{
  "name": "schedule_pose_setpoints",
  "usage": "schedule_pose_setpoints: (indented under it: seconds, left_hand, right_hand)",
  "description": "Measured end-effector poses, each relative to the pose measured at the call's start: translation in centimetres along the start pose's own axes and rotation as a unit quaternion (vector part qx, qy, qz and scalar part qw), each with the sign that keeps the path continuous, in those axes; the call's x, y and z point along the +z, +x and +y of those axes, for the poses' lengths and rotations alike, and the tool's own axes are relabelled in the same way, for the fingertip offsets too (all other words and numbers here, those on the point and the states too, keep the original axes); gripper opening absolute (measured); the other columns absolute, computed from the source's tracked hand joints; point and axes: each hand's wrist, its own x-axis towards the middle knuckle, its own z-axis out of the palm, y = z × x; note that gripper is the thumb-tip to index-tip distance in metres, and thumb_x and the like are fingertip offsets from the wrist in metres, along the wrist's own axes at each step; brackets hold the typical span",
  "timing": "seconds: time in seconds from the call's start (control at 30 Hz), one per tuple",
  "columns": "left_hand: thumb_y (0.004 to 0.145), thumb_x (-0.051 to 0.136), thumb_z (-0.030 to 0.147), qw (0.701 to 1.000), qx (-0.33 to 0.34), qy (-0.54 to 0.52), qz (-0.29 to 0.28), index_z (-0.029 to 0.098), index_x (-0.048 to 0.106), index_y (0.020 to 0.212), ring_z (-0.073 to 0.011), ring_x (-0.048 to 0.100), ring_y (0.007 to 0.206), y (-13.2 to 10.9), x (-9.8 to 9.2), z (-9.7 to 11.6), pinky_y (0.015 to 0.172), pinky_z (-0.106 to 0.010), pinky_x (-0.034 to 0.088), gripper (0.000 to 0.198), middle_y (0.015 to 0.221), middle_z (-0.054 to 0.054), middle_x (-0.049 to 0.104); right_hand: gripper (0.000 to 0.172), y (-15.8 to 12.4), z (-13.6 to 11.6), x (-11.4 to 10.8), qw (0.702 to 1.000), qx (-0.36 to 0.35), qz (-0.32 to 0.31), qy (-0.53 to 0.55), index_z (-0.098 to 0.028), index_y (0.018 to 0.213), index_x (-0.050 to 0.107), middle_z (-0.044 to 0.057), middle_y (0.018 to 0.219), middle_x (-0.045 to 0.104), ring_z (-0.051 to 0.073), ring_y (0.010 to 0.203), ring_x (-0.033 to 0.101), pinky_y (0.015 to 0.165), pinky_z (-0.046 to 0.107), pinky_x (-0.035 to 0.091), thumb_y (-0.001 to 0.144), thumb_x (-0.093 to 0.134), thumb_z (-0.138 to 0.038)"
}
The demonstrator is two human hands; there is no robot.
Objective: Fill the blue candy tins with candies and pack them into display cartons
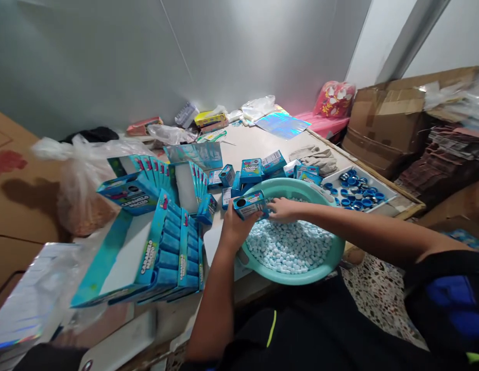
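My left hand (234,225) grips a small blue candy box (250,204) over the near-left rim of a teal basin (332,257). The basin is filled with small pale blue candies (289,247). My right hand (283,209) reaches across the basin, its fingers pinched together at the open end of the small box; whatever they hold is too small to make out. More small blue boxes (252,170) lie in a heap just behind the basin.
Blue display cartons (162,247) stand open at the left, one packed with small boxes. A white tray of blue caps (357,191) sits right of the basin. A plastic bag (83,180), folded cloth (317,157), cardboard boxes (390,123) and clutter line the back wall.
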Motion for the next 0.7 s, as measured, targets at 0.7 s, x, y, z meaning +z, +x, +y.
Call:
schedule_pose_setpoints:
  seconds: [0.7]
  left_hand:
    - [0.078, 0.073, 0.033, 0.987, 0.007, 0.126, -0.095, 0.021, 0.047, 0.093, -0.015, 0.061, 0.083, 0.6, 0.4, 1.7, 0.072, -0.023, 0.04, 0.033, 0.089, 0.001, 0.063]
  right_hand:
    - [0.087, -5.6, -2.9, 3.7, 0.991, -0.076, 0.006, 0.107, -0.019, 0.137, 0.064, 0.013, 0.123, 0.069, 0.038, 0.111, 0.065, 0.093, 0.042, 0.051, 0.064, 0.092, -0.055]
